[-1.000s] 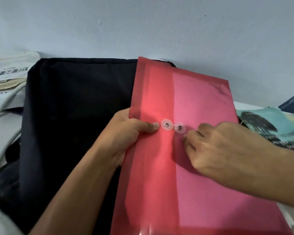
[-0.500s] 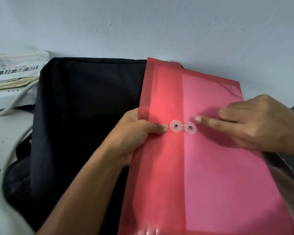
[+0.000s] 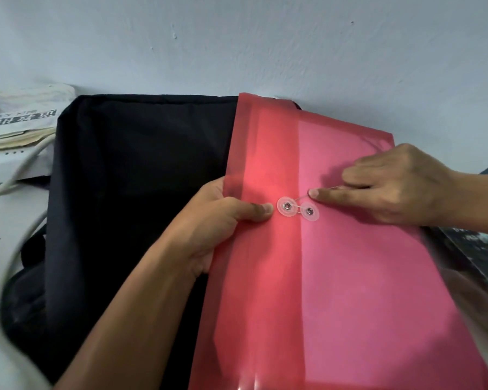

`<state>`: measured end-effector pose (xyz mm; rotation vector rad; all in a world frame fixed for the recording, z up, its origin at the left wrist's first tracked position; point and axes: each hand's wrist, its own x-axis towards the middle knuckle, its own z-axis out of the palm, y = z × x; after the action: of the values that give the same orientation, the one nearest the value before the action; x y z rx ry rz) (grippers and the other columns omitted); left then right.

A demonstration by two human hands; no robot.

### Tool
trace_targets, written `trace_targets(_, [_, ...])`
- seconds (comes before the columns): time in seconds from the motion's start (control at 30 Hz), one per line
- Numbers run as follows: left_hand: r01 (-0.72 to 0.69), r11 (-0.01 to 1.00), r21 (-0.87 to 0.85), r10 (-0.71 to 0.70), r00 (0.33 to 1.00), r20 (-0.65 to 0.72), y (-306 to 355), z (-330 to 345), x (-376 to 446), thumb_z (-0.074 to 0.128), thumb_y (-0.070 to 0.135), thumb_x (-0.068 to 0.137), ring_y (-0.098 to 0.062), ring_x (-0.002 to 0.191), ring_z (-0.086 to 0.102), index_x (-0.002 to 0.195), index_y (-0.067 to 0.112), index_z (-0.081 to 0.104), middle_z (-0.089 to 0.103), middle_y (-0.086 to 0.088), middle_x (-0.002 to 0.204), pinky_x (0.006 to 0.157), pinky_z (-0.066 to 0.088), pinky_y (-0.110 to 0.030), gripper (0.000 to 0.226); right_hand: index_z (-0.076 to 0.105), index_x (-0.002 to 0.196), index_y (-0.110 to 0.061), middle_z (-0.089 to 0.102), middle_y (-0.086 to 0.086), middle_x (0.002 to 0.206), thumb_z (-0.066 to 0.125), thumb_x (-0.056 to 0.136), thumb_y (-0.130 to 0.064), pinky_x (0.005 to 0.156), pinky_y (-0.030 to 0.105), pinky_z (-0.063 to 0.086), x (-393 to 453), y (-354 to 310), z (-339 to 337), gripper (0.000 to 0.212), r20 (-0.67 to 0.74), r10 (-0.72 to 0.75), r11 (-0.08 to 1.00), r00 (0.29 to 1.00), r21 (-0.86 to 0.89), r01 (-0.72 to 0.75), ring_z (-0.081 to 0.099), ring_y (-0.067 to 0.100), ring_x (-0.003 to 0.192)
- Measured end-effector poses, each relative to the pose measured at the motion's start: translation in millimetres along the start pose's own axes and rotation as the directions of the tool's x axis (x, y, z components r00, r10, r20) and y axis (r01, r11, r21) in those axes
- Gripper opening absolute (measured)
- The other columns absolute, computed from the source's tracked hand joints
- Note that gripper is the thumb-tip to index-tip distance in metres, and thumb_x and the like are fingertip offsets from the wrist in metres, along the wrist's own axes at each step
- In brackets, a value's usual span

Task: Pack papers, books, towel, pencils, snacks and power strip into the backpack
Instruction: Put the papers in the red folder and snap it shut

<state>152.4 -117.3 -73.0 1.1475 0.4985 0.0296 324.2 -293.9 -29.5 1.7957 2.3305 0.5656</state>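
Over the black backpack [image 3: 130, 192], left hand [image 3: 217, 220] grips the red string-tie envelope [image 3: 335, 277] beside its discs [image 3: 297, 209]; right hand [image 3: 392, 187] pinches the string just right of them.

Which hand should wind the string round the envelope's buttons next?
Right hand: it pinches the string beside the buttons. Left hand grips the red envelope edge, steadying it.

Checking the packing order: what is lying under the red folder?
The red folder partly covers the black backpack on its left side and a printed sheet or book at its right edge. Whatever lies under its middle is hidden.
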Motion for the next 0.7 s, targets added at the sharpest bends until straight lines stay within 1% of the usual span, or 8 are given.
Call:
trace_targets(0.1, [-0.018,1.000,0.014,0.018,1.000,-0.019,-1,0,1,0.064,-0.010,0.079,-0.018,0.059,0.065,0.096,0.001,0.064,0.067,-0.013,0.076,0.054,0.056,-0.028,0.020,0.074,0.109,-0.016,0.049,0.000,0.057,0.053,0.086,-0.015,0.034,0.028,0.037,1,-10,2,0.031,0.061,0.084,0.993,0.995,0.075,-0.089,0.054,0.020,0.046])
trace_targets(0.23, [-0.029,0.999,0.044,0.031,0.999,-0.038,-3,2,2,0.063,-0.011,0.079,-0.017,0.059,0.066,0.098,-0.003,0.065,0.069,-0.012,0.076,0.054,0.057,-0.026,0.020,0.076,0.099,-0.015,0.057,-0.001,0.057,0.044,0.076,-0.013,0.032,0.026,0.038,2,-37,-4,0.039,0.163,0.221,0.951,0.961,0.180,-0.250,0.055,0.021,0.044])
trace_targets(0.33, [-0.031,0.998,0.048,0.034,0.998,-0.055,-4,3,2,0.063,-0.011,0.079,-0.017,0.059,0.066,0.097,-0.004,0.065,0.069,-0.013,0.076,0.053,0.057,-0.026,0.019,0.075,0.094,-0.016,0.061,-0.003,0.058,0.039,0.073,-0.017,0.032,0.026,0.042,6,-56,-13,0.043,0.255,0.297,0.925,0.920,0.162,-0.344,0.057,0.022,0.044])
trace_targets(0.4, [-0.035,0.998,0.051,0.038,0.997,-0.067,-4,4,1,0.064,-0.011,0.079,-0.017,0.058,0.066,0.097,-0.005,0.065,0.069,-0.012,0.075,0.053,0.056,-0.025,0.019,0.072,0.082,-0.019,0.057,-0.006,0.056,0.035,0.076,-0.021,0.036,0.023,0.039,12,-69,-22,0.038,0.316,0.387,0.890,0.866,0.119,-0.441,0.054,0.020,0.040])
trace_targets(0.5, [-0.041,0.997,0.067,0.046,0.995,-0.083,-5,4,3,0.065,-0.010,0.078,-0.017,0.059,0.066,0.098,-0.006,0.064,0.069,-0.013,0.076,0.053,0.056,-0.025,0.020,0.056,0.071,-0.024,0.033,-0.005,0.050,0.028,0.087,-0.024,0.042,0.025,0.032,36,-84,-40,0.033,0.425,0.453,0.855,0.783,0.042,-0.517,0.037,0.018,0.037])
trace_targets(0.57, [-0.046,0.996,0.071,0.052,0.995,-0.084,-5,4,3,0.065,-0.010,0.078,-0.020,0.063,0.066,0.100,-0.006,0.064,0.070,-0.016,0.081,0.056,0.057,-0.028,0.022,0.037,0.068,-0.022,0.032,-0.004,0.057,0.038,0.087,-0.019,0.045,0.023,0.029,51,-84,-49,0.020,0.522,0.439,0.842,0.731,0.044,-0.537,0.034,0.011,0.046])
trace_targets(0.6, [-0.048,0.997,0.066,0.053,0.995,-0.080,-5,4,3,0.065,-0.010,0.078,-0.020,0.065,0.067,0.101,-0.006,0.064,0.070,-0.017,0.084,0.057,0.057,-0.030,0.023,0.031,0.066,-0.021,0.034,-0.004,0.061,0.042,0.086,-0.015,0.046,0.022,0.028,57,-82,-53,0.023,0.547,0.430,0.839,0.718,0.051,-0.541,0.033,0.009,0.050])
trace_targets(0.7, [-0.052,0.997,0.049,0.055,0.996,-0.065,-4,4,1,0.063,-0.011,0.078,-0.019,0.064,0.067,0.102,-0.006,0.064,0.070,-0.016,0.084,0.057,0.057,-0.028,0.024,0.024,0.065,-0.022,0.035,-0.006,0.065,0.040,0.076,-0.004,0.049,0.025,0.030,70,-74,-62,0.026,0.628,0.337,0.892,0.701,0.024,-0.451,0.031,0.009,0.054])
